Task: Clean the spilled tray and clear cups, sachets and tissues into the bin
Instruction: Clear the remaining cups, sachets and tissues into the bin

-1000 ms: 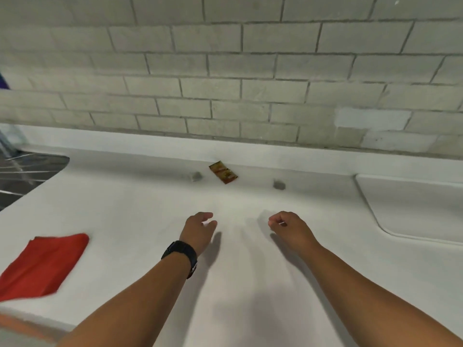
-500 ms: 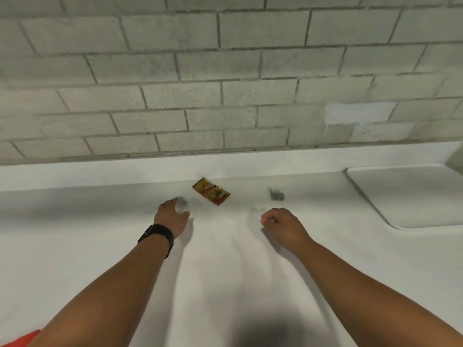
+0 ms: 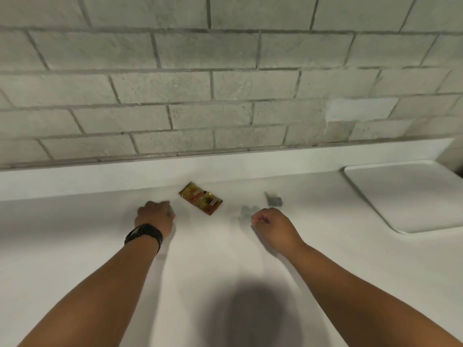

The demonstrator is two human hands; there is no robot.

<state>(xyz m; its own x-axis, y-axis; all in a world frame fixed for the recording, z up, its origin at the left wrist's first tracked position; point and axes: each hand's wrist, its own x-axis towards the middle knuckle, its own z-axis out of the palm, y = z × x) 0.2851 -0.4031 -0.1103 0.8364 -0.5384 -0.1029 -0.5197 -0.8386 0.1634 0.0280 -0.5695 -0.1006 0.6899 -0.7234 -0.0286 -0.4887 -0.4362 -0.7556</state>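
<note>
A brown and orange sachet (image 3: 201,201) lies flat on the white counter (image 3: 225,271) near the back wall. My left hand (image 3: 154,217), with a black watch on its wrist, is left of the sachet, and its fingers curl down over a small grey piece (image 3: 171,212) that is mostly hidden. My right hand (image 3: 273,225) hovers right of the sachet with its fingers curled in; a pale speck shows at the fingertips, too small to name. A second small grey piece (image 3: 274,201) lies just beyond that hand.
A flat white tray (image 3: 406,196) with rounded corners sits on the counter at the right. A grey block wall (image 3: 225,96) rises behind a low white upstand. My head's shadow falls on the counter between my forearms.
My left hand has moved forward onto the small grey piece left of the sachet. The view has swung right, so the red cloth and the dark rack on the left are out of sight.
</note>
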